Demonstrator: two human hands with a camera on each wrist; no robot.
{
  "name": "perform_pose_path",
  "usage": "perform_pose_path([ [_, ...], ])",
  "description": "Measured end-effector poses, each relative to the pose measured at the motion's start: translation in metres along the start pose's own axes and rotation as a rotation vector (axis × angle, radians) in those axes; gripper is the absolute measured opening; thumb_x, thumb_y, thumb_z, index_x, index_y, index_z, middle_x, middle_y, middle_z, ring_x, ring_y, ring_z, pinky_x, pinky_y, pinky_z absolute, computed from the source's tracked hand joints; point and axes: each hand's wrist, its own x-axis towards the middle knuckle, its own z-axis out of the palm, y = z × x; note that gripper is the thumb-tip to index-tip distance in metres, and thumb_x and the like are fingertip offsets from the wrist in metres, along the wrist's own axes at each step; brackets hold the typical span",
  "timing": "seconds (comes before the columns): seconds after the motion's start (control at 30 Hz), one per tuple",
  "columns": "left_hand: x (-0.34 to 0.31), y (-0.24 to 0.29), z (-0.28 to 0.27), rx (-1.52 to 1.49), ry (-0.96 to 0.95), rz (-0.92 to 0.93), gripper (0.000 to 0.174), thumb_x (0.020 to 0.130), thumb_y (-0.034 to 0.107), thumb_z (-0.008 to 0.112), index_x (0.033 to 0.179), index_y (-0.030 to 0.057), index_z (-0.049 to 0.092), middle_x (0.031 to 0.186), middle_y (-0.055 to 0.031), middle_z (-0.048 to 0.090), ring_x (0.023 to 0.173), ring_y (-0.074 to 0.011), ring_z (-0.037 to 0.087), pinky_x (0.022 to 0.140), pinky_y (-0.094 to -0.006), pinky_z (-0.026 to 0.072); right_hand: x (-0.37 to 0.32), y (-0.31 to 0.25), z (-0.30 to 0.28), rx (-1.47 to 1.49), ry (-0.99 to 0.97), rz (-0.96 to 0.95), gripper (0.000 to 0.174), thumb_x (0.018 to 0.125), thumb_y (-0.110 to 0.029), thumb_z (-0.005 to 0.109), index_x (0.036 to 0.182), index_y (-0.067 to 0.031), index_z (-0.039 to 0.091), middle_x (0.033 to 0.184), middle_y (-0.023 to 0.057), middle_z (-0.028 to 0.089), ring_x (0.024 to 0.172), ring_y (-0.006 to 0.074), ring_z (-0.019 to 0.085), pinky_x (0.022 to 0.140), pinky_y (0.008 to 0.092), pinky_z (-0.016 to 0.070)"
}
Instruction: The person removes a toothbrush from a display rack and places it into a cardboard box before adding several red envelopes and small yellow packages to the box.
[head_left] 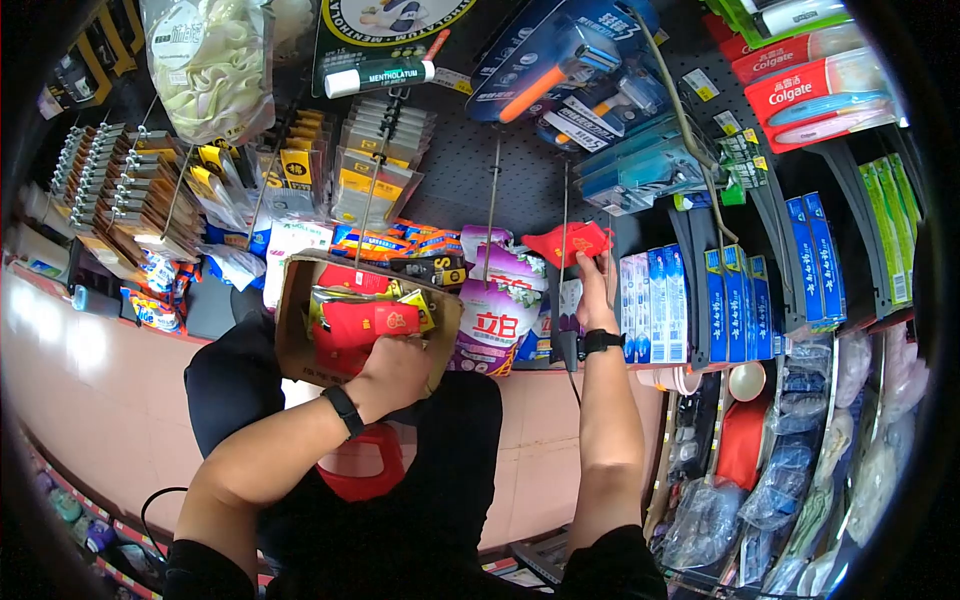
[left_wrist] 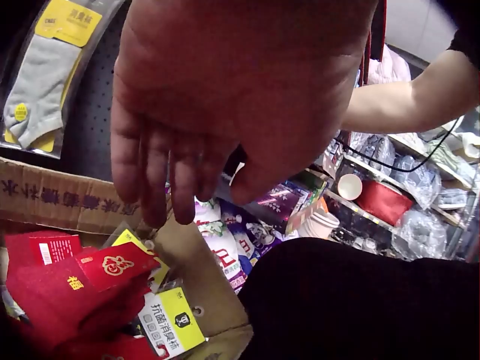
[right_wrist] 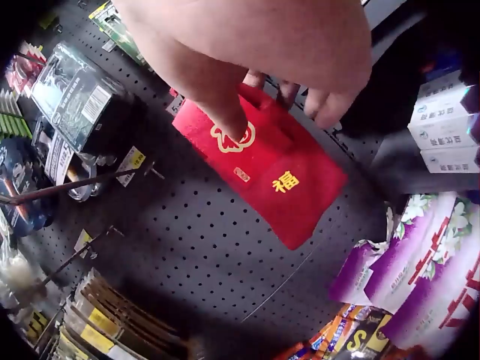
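My right hand (head_left: 597, 295) holds a pair of red socks (right_wrist: 289, 199) in front of the pegboard, its thumb across the red card label, which has gold print. In the right wrist view the socks lie tilted, with the yellow character facing the camera. My left hand (left_wrist: 240, 97) is over the near right side of an open cardboard box (head_left: 290, 340), its fingers loosely extended near the rim. Inside the box lie more red socks (head_left: 375, 320) with red labels, and a yellow-and-white labelled sock pack (left_wrist: 172, 319). The box sits at the person's knees.
Metal hooks (head_left: 495, 215) jut from the pegboard (right_wrist: 217, 225). Bagged grey socks (head_left: 375, 175) hang at left, razor packs (head_left: 560, 80) above. Purple detergent bags (head_left: 485, 325) and toothpaste boxes (head_left: 655, 300) line the shelf. A red stool (head_left: 375, 475) shows below the box.
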Motion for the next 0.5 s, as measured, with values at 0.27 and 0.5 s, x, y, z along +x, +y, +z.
perform_pose_path([
  [0.27,0.0,0.002,-0.001,-0.007,0.018,0.018,0.01,0.078,0.014,0.064,0.085,0.0126,0.071,0.08,-0.0071,0.072,0.077,-0.0224,0.071,0.059,-0.0331,0.0518,-0.025,-0.004,0.006,0.102,-0.023,0.116,0.026,0.094,-0.011,0.061,0.119,-0.0164,0.059,0.107,-0.0015,0.065,0.093,0.0108,0.059,0.085,0.0308,0.0463],
  [0.5,-0.002,0.003,-0.009,-0.017,-0.041,0.037,0.011,0.08,0.015,0.064,0.087,0.0125,0.071,0.08,-0.007,0.072,0.075,-0.0236,0.072,0.058,-0.0354,0.0518,-0.07,-0.005,-0.007,0.253,0.044,0.227,0.023,0.089,-0.005,0.053,0.109,-0.0116,0.06,0.103,0.0011,0.067,0.095,0.0133,0.062,0.081,0.0298,0.0508],
])
